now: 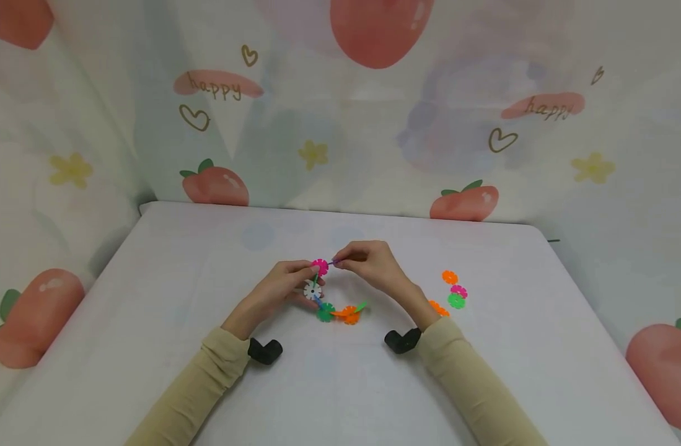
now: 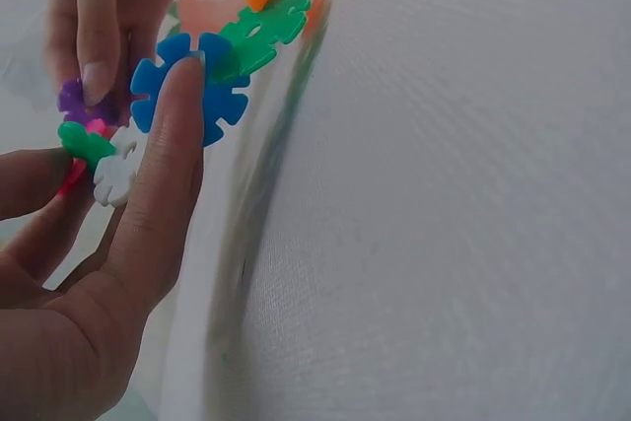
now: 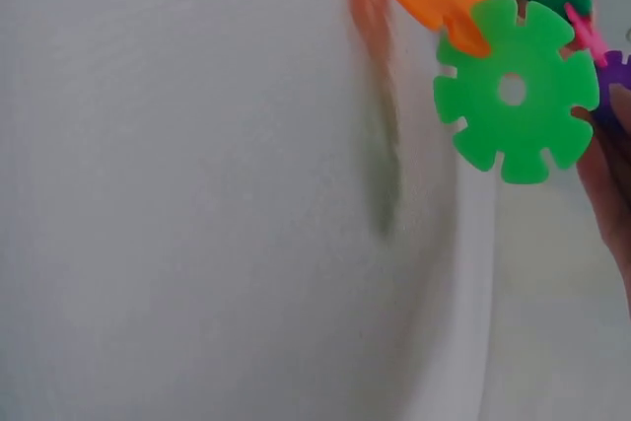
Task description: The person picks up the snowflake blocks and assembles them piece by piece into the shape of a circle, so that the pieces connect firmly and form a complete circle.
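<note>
A curved chain of notched plastic snowflake discs hangs from my left hand [image 1: 287, 282]. It runs from a pink disc [image 1: 320, 267] through a white disc [image 1: 312, 290], a blue disc [image 2: 187, 91], a dark green disc [image 1: 326, 312] and orange discs [image 1: 350, 314] to a light green disc [image 3: 517, 91] at its far end. My left thumb and fingers hold the chain near the pink and white discs. With thumb and fingertips, my right hand [image 1: 370, 263] pinches a purple disc [image 2: 87, 104] edge-on against the pink one. Fingers partly hide where they meet.
To the right, beside my right forearm, lie several loose discs: an orange disc [image 1: 450, 277], a pink disc [image 1: 459, 291], a green disc [image 1: 456, 301] and another orange piece [image 1: 439, 308] partly behind the arm. A white cloth covers the table [image 1: 206, 248]; a printed curtain [image 1: 351, 124] stands behind.
</note>
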